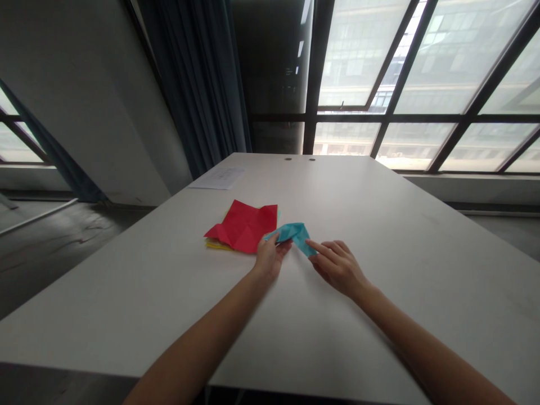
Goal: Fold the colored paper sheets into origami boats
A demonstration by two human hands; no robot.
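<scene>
A folded blue paper (294, 233) lies on the white table (379, 225) just in front of me. My left hand (270, 257) pinches its left end between thumb and fingers. My right hand (337, 265) rests on the table at the paper's right tip, fingers curled, index finger stretched onto the paper. Left of the blue paper lies a creased red sheet (244, 225) on top of a yellow sheet (216, 244) whose edge peeks out.
A white printed sheet (219, 178) lies at the table's far left corner. Two round cable holes (299, 159) sit near the far edge. Large windows and a dark curtain stand behind the table; the floor drops away on the left.
</scene>
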